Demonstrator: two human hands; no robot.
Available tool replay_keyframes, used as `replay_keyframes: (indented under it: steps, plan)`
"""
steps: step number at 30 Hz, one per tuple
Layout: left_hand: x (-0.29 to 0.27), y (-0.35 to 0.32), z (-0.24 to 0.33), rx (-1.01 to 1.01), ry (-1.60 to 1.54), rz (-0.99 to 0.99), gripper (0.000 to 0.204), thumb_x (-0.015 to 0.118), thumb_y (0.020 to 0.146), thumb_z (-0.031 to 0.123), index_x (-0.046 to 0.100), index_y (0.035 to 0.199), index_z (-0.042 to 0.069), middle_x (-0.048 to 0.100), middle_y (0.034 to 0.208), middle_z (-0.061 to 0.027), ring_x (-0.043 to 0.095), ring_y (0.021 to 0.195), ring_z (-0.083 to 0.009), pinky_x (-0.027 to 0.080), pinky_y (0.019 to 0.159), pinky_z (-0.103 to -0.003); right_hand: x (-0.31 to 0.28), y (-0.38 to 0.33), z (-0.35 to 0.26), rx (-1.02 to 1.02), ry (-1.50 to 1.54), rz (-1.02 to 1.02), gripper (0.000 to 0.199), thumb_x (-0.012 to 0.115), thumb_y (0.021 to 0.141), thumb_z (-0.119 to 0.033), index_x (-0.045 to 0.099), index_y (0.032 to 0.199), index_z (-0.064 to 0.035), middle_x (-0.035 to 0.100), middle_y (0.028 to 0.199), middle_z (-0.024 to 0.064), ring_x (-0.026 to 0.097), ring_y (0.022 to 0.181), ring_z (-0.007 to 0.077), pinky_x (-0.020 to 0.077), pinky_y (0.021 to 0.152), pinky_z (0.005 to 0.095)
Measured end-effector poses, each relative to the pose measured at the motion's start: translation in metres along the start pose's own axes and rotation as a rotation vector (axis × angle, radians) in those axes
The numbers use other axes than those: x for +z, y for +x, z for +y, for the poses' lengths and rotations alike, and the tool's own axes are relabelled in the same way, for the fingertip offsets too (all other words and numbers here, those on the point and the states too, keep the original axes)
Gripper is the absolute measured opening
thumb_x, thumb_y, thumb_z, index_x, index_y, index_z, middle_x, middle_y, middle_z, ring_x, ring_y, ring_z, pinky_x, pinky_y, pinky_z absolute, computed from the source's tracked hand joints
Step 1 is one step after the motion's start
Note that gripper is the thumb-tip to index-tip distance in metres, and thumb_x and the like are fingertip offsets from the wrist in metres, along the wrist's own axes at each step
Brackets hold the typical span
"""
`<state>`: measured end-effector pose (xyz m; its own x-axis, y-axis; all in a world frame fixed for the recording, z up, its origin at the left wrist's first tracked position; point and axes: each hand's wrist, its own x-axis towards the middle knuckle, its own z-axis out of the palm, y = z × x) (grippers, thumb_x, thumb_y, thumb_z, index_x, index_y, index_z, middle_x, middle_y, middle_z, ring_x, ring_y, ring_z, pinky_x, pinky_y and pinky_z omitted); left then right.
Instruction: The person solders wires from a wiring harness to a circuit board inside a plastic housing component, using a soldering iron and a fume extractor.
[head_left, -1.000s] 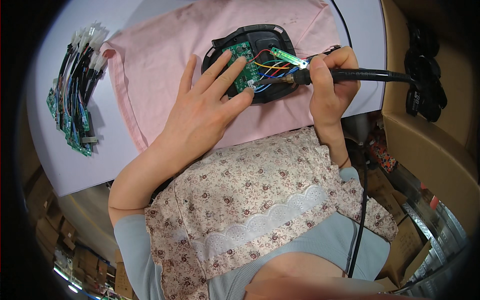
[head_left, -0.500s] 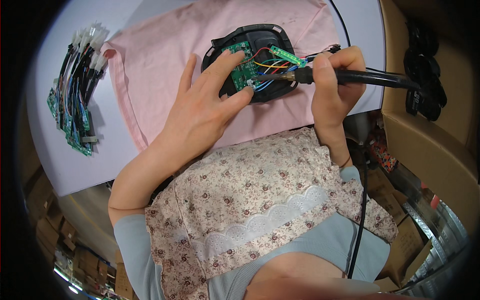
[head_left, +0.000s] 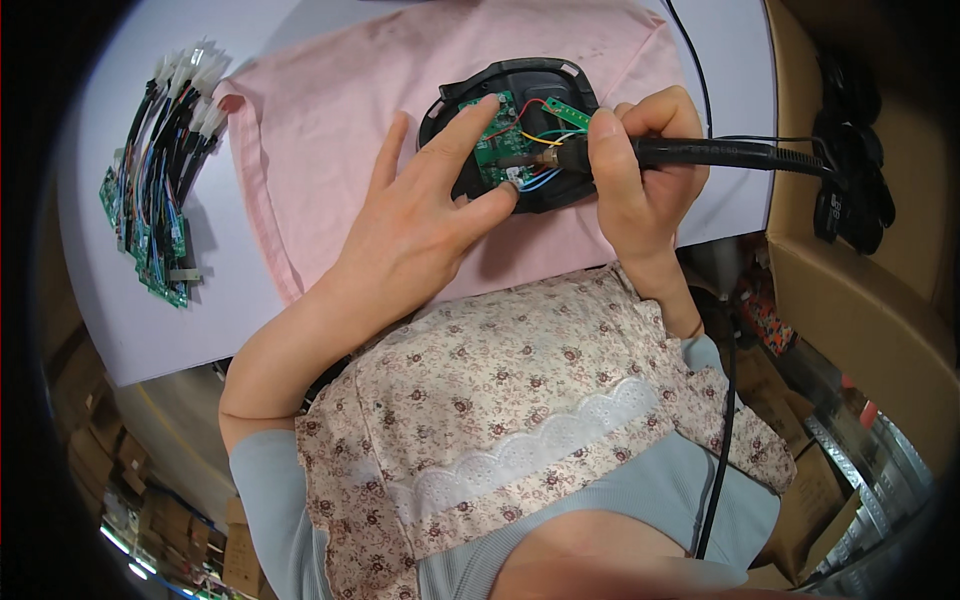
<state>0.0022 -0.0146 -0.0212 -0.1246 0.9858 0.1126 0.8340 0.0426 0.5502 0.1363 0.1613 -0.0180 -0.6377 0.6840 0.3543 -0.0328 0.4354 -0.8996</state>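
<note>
Your left hand (head_left: 420, 220) lies flat and open on the pink cloth (head_left: 330, 120), fingers spread, with the index and thumb tips pinning the green circuit board (head_left: 495, 135) inside the black housing (head_left: 520, 90). Your right hand (head_left: 645, 170) is closed around the black soldering iron (head_left: 700, 152), its metal tip seemingly touching the board's lower edge where the coloured wires meet, though your fingers partly hide that spot. A pile of wired boards (head_left: 160, 190) sits well apart at the table's (head_left: 120, 330) left.
</note>
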Motion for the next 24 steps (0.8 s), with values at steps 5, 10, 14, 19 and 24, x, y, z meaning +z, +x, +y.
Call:
replay_keyframes:
  steps: [5, 10, 14, 19, 24]
  plan:
    - [0.0003, -0.0007, 0.0004, 0.000, 0.007, 0.008, 0.029, 0.071, 0.087, 0.014, 0.071, 0.116, 0.015, 0.039, 0.159, -0.0223, 0.050, 0.137, -0.0370, 0.026, 0.119, -0.065, 0.0016, 0.0002, -0.0014, 0.022, 0.020, -0.009, 0.026, 0.073, 0.088, -0.009, 0.049, 0.077, -0.0051, 0.046, 0.061, -0.0035, 0.039, 0.053, 0.0040, 0.0301, 0.048, 0.0247]
    - [-0.0009, 0.0000, 0.0011, -0.003, -0.004, 0.007, 0.026, 0.070, 0.088, 0.014, 0.071, 0.114, 0.015, 0.039, 0.159, -0.0221, 0.051, 0.135, -0.0366, 0.025, 0.120, -0.064, 0.0024, 0.0019, 0.0002, -0.009, 0.008, 0.005, 0.027, 0.073, 0.089, -0.009, 0.049, 0.077, -0.0053, 0.045, 0.061, -0.0040, 0.039, 0.053, 0.0037, 0.0301, 0.048, 0.0247]
    - [0.0004, -0.0004, 0.0004, -0.005, 0.005, -0.002, 0.026, 0.069, 0.089, 0.015, 0.070, 0.114, 0.015, 0.038, 0.159, -0.0220, 0.051, 0.135, -0.0366, 0.025, 0.120, -0.064, 0.0031, 0.0017, -0.0013, 0.011, 0.012, -0.001, 0.027, 0.073, 0.089, -0.009, 0.049, 0.076, -0.0055, 0.045, 0.061, -0.0041, 0.039, 0.053, 0.0037, 0.0301, 0.048, 0.0248]
    - [0.0013, -0.0009, 0.0006, -0.002, 0.009, 0.012, 0.025, 0.070, 0.089, 0.016, 0.070, 0.113, 0.015, 0.038, 0.160, -0.0223, 0.051, 0.135, -0.0367, 0.025, 0.121, -0.064, 0.0042, 0.0024, -0.0017, -0.006, 0.004, 0.008, 0.027, 0.072, 0.090, -0.008, 0.049, 0.076, -0.0058, 0.046, 0.061, -0.0041, 0.039, 0.053, 0.0036, 0.0299, 0.047, 0.0244]
    - [0.0015, -0.0004, 0.0008, -0.005, 0.009, 0.008, 0.025, 0.069, 0.089, 0.015, 0.070, 0.113, 0.015, 0.038, 0.159, -0.0224, 0.051, 0.136, -0.0368, 0.025, 0.120, -0.064, 0.0043, 0.0029, 0.0007, -0.023, 0.006, 0.014, 0.027, 0.071, 0.090, -0.008, 0.049, 0.076, -0.0058, 0.046, 0.060, -0.0045, 0.039, 0.052, 0.0029, 0.0295, 0.047, 0.0242]
